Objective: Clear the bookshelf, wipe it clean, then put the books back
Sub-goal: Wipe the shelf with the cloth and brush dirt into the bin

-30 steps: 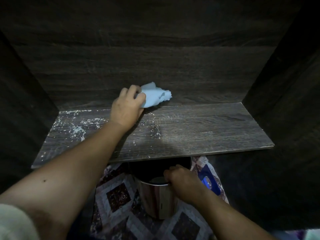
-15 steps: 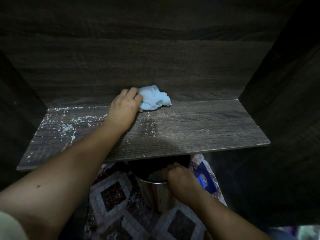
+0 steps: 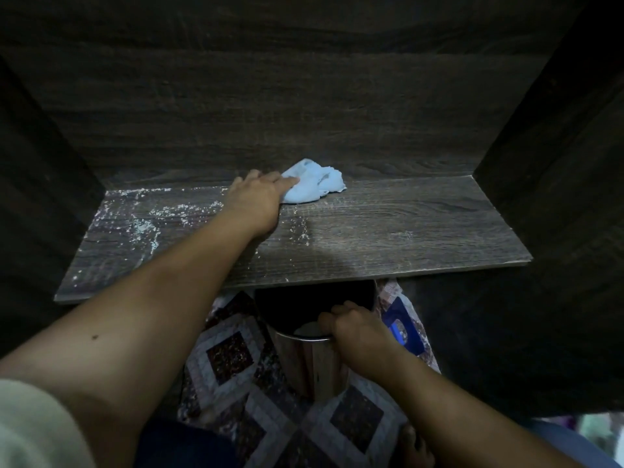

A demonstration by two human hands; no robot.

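Against the back edge of the shelf [image 3: 422,231], the left hand [image 3: 256,197] has its grip closed on a bunched blue cloth [image 3: 314,182], the white dust [image 3: 145,228] lying toward the left edge, while the right hand [image 3: 358,329] clasps the bin [image 3: 310,363] rim below the front edge.

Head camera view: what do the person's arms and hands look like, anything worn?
Both forearms are bare. The left hand and right hand show no gloves, rings or watch. A pale short sleeve covers the left upper arm; no right sleeve is in view.
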